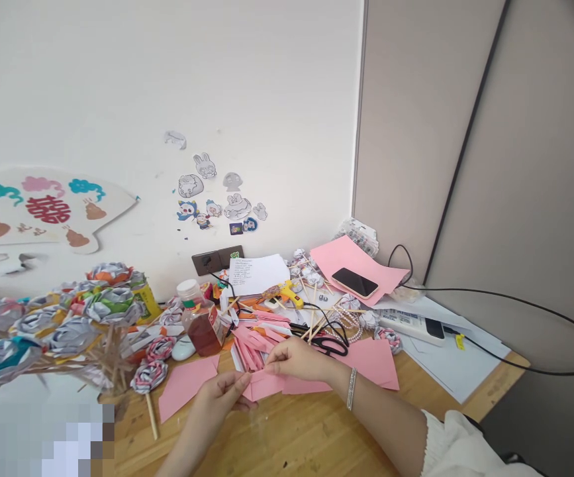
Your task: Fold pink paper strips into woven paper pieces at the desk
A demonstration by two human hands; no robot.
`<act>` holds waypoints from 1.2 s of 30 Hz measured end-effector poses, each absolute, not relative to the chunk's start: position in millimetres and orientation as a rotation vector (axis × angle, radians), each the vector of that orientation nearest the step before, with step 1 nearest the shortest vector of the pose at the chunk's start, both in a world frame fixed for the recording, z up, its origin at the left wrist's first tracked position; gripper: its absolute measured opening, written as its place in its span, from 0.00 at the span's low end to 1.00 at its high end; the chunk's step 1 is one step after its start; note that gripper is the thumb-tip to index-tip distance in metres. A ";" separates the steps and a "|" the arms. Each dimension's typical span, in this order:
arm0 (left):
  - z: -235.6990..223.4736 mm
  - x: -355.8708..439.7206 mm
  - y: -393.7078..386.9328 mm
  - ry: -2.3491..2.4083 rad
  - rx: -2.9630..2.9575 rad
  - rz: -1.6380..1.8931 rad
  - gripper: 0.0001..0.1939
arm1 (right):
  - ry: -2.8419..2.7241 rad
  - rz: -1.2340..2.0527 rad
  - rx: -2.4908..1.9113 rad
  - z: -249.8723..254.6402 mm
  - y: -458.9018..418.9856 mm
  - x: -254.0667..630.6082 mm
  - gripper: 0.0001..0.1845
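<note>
Between my two hands is a small piece of pink paper (265, 385), held just above the front of the table. My left hand (228, 392) pinches its left end between thumb and fingers. The fingers of my right hand (294, 361) close on its upper edge, with a bracelet on that wrist. Behind the hands lies a pile of folded pink paper strips (254, 341). Flat pink sheets lie on both sides: a left sheet (187, 384) and a right sheet (373, 364). Black-handled scissors (334, 344) rest just beyond my right hand.
Paper roses (112, 301) crowd the left side. A jar of reddish liquid (202, 324) stands near a yellow glue gun (289, 291). A phone (355, 281) lies on pink paper at the back right. A power strip (410, 326) and black cable (515, 295) occupy the right.
</note>
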State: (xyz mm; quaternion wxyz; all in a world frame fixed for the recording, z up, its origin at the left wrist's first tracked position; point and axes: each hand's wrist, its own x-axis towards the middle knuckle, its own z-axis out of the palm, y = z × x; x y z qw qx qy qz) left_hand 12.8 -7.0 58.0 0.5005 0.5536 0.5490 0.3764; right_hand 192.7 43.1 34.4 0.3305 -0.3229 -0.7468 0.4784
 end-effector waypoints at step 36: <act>55.2 2.9 -1.4 1.299 1.448 0.790 0.15 | -1.964 1.295 -0.846 22.9 51.2 194.5 0.13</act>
